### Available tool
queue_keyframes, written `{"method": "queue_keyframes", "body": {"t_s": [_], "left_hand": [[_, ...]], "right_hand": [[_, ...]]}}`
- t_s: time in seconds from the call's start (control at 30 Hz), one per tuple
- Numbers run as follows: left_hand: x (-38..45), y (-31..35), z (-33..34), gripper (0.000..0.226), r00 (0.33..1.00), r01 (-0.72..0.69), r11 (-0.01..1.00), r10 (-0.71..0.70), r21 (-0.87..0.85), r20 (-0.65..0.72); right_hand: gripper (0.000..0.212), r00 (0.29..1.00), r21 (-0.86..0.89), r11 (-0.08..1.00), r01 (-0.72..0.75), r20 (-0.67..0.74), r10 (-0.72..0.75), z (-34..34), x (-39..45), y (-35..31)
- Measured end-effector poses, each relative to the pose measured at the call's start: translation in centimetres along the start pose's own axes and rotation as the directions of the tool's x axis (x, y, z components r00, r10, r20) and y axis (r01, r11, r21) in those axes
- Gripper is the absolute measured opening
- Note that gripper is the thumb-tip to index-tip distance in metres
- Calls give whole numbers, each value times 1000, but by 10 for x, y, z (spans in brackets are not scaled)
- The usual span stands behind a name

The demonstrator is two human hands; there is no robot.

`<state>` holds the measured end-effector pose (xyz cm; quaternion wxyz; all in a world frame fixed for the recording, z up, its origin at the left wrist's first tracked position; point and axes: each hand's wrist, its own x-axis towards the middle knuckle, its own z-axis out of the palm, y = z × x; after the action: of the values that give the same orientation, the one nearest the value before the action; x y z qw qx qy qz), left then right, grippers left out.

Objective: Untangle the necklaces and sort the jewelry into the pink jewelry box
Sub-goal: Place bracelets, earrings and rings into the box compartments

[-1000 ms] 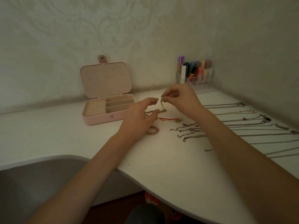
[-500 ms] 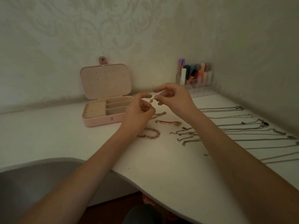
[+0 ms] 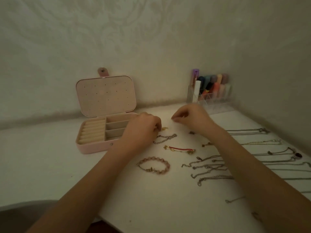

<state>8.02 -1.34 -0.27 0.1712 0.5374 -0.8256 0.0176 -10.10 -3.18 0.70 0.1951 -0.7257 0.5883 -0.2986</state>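
Observation:
The pink jewelry box (image 3: 94, 147) stands open at the back left, its compartments holding nothing I can see. My left hand (image 3: 143, 127) hovers low in front of it, fingers curled, with a small gold piece (image 3: 164, 128) showing at its fingertips. To the right, my right hand (image 3: 191, 118) has its fingertips pinched together; what is between them is too small to make out. On the table below lie a silver chain bracelet (image 3: 165, 138), a red cord bracelet (image 3: 179, 149) and a pink bead bracelet (image 3: 154, 165).
Several necklaces (image 3: 247, 132) lie stretched in rows on the white table (image 3: 50, 157) to the right, partly under my right forearm. A clear organizer of lipsticks (image 3: 210, 91) stands in the back corner. The table's front edge curves inward at lower left.
Both hands have come down from mid-air toward the table and moved a little apart. The gold piece they pinched together now shows only at my left fingertips.

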Motion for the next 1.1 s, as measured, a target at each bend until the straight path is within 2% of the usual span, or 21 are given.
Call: {"method": "queue_keyframes", "body": {"t_s": [0.07, 0.13, 0.27, 0.37, 0.47, 0.6, 0.67, 0.77, 0.83, 0.9, 0.97, 1.03, 1.1], "left_hand": [[4, 0, -5, 21, 1000, 5, 998, -5, -59, 10], [12, 4, -8, 26, 1000, 21, 993, -23, -113, -14], [36, 23, 2, 37, 998, -58, 979, 63, -197, 17], [53, 34, 19, 43, 972, -175, 963, 202, -204, 122], [60, 37, 35, 38, 954, -212, 955, 249, -208, 167], [61, 33, 38, 28, 974, -165, 968, 190, -190, 125], [60, 32, 35, 22, 983, -141, 964, 164, -224, 84], [58, 36, 33, 16, 990, -126, 956, 139, -266, 29], [59, 39, 35, 15, 996, -92, 935, 93, -343, -12], [60, 40, 35, 12, 998, -36, 865, 5, -501, -63], [63, 41, 32, 5, 991, 49, 724, -123, -688, -59], [64, 42, 27, 2, 976, 121, 516, -216, -848, 8], [63, 44, 20, 5, 968, 146, 283, -237, -948, 79]], "right_hand": [[11, 991, 43, 998, -34, -126, 39, -22, 5, 12], [11, 977, -3, 996, -86, -196, 83, -38, 9, 27], [15, 975, -164, 963, -213, -94, 199, -41, 7, 41], [33, 975, -203, 954, -221, -33, 219, -35, 5, 38], [28, 972, -222, 947, -232, -31, 231, -34, 6, 35], [20, 975, -78, 973, -219, -65, 214, -41, 5, 42], [20, 968, 74, 968, -238, -63, 243, -46, 2, 41], [20, 956, 328, 902, -280, 15, 292, -53, -1, 33], [20, 955, 350, 890, -292, 57, 291, -56, -3, 31], [20, 951, 350, 884, -309, 87, 298, -59, -4, 29], [20, 954, 365, 881, -301, 113, 279, -61, -4, 28], [21, 959, 363, 888, -281, 138, 247, -63, -4, 26], [22, 960, 350, 896, -273, 154, 233, -63, -3, 27]]}}
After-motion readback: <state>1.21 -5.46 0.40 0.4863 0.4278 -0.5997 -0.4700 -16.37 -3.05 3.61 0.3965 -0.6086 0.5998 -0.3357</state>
